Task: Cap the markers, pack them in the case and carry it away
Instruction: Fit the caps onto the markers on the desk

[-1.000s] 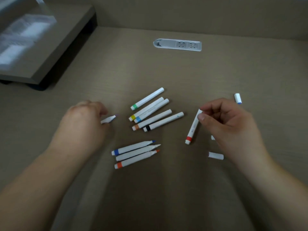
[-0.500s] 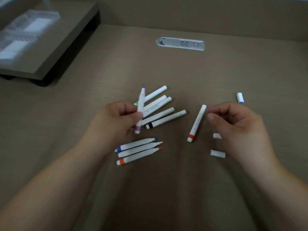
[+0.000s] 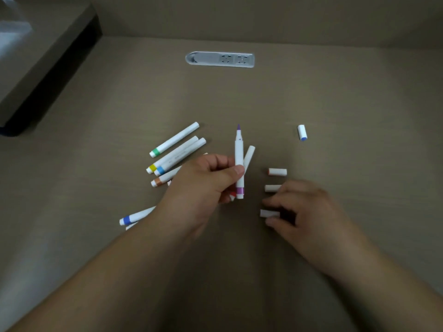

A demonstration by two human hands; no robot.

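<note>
Our left hand (image 3: 203,185) gripped the purple marker (image 3: 239,161) upright between thumb and fingers, uncapped tip pointing away from us. Behind it lay the red marker (image 3: 249,155) on the worktop (image 3: 335,97), partly hidden. Our right hand (image 3: 304,212) rested low on the worktop, fingers and thumb curled around a white cap (image 3: 269,213) (the frame was blurred there, so we could not tell whether the pinch had closed). Two more caps (image 3: 277,172) lay just beyond that hand, and a blue-ended cap (image 3: 302,132) lay well apart. The green marker (image 3: 175,139), yellow marker (image 3: 172,155), light-blue marker (image 3: 182,156) and orange marker (image 3: 165,177) lay capped together at left. A blue marker (image 3: 136,217) showed beside our left wrist. A socket strip (image 3: 219,59) sat farther back.
</note>
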